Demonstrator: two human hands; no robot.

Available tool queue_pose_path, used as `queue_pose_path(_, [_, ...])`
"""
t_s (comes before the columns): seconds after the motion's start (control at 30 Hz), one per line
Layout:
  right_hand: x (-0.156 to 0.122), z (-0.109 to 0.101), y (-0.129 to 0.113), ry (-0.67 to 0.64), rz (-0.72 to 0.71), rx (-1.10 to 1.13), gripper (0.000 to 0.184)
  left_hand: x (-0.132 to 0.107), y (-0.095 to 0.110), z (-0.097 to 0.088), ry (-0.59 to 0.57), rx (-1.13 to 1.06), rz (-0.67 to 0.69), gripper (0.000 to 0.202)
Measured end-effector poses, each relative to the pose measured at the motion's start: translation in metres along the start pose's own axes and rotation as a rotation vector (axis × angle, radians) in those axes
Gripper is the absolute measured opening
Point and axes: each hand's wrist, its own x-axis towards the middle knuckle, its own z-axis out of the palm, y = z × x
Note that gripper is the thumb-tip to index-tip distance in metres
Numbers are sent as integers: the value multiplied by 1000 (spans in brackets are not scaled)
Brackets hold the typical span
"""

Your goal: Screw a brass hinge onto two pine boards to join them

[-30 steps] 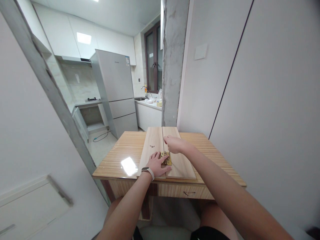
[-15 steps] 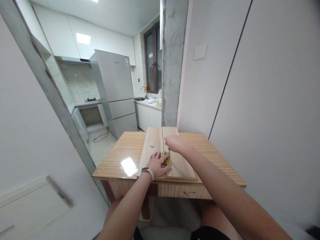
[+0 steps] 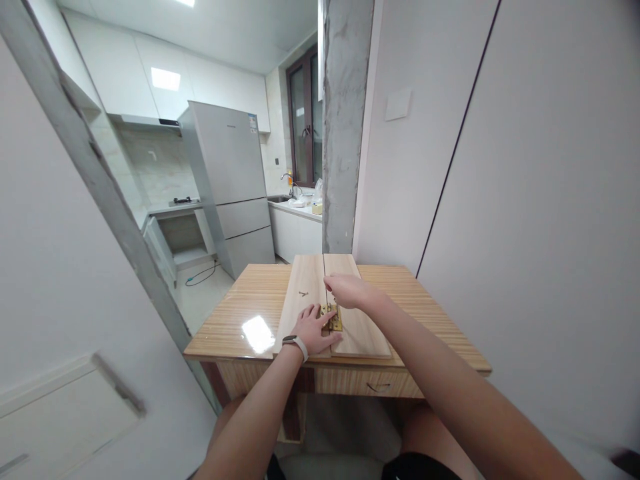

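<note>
Two pale wooden boards (image 3: 306, 275) lie side by side on the table, with a narrow seam between them. A brass hinge (image 3: 336, 325) straddles that seam near the boards' front end. Spread flat, my left hand (image 3: 313, 332) presses on the left board, its fingers reaching over the hinge and covering part of it. Just beyond the hinge, my right hand (image 3: 347, 291) is closed above the right board. A small dark tip shows beneath its fingers, but whatever it grips is mostly hidden. A few small screws (image 3: 303, 294) rest on the left board.
The wood-grain table (image 3: 235, 307) has a drawer with a handle (image 3: 379, 387) at its front. A white wall (image 3: 525, 200) stands close on the right. Beyond the doorway are a grey fridge (image 3: 233, 160) and a sink counter (image 3: 297, 230).
My right hand has shifted slightly left and turned a little at the wrist. My left hand stays on the hinge and board.
</note>
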Motion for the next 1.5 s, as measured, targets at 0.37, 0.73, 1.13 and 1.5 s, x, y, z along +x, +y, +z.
queue_pose_path(0.37, [-3, -8, -2, 7, 52, -39, 18, 0, 0, 0, -4, -1, 2, 80])
queue_pose_path(0.73, [0, 2, 5, 45, 122, -83, 32, 1, -2, 3, 6, -5, 6, 81])
queue_pose_path(1.13, [-4, 1, 1, -25, 46, 23, 28, 1, -2, 2, 10, -2, 20, 81])
queue_pose_path(1.5, [0, -6, -2, 16, 57, -80, 18, 0, -2, 2, 4, 3, 14, 80])
